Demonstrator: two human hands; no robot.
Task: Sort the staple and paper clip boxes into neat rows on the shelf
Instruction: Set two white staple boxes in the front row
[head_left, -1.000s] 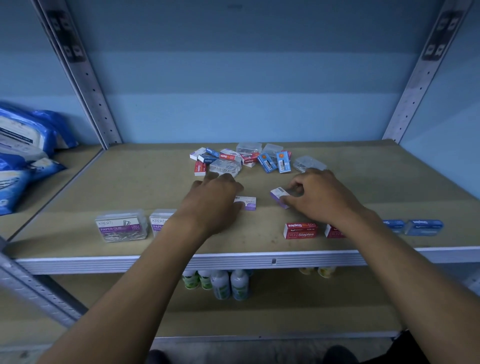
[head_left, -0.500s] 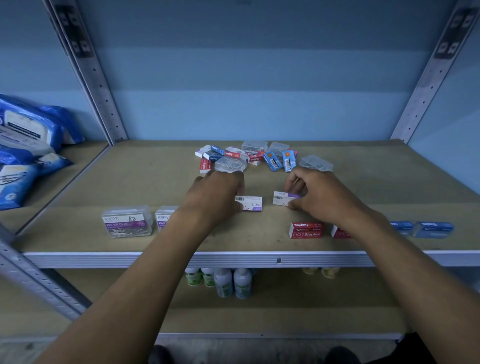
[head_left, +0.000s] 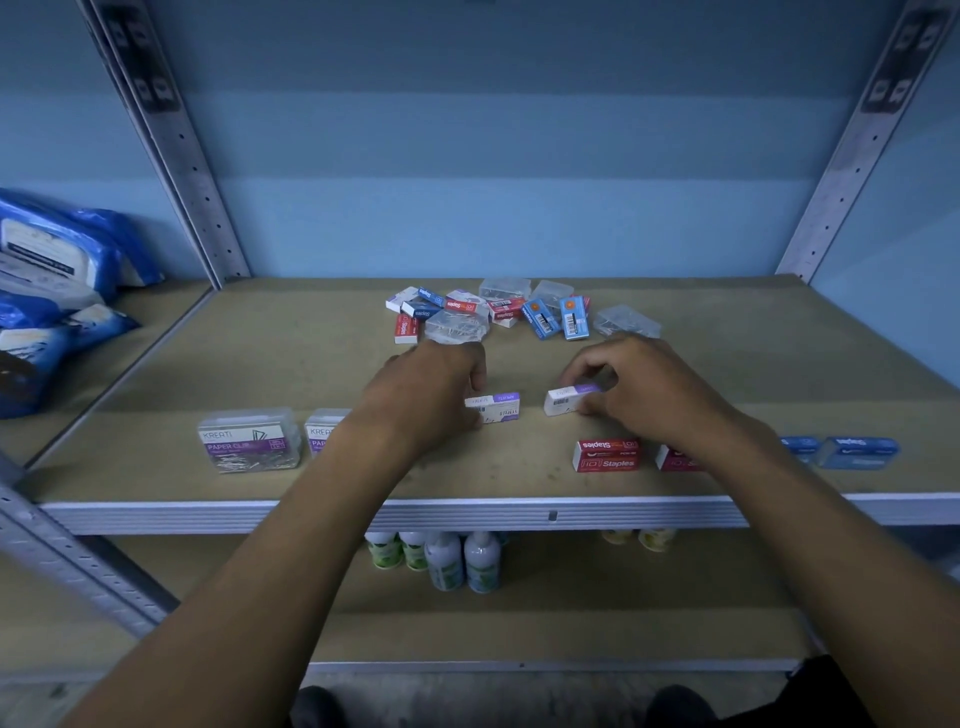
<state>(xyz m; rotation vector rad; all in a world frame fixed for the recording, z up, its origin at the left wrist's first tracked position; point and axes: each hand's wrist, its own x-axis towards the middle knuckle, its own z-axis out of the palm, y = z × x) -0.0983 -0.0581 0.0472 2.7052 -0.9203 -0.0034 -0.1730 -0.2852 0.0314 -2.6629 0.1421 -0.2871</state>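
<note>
Since the earlier frame, the small purple-and-white cardboard staple box (head_left: 569, 399) at centre frame had been turned flat by the right hand (head_left: 636, 387), which was clamped on it; its twin (head_left: 494, 407) was pinched by the left hand (head_left: 434, 392). Skewed rows were risked by misaligned placement.

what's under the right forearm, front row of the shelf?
A red staples box shows only its left end; the rest is covered by the right forearm. Beside it a full red staples box stands clear. A blue box is partly hidden too.
</note>
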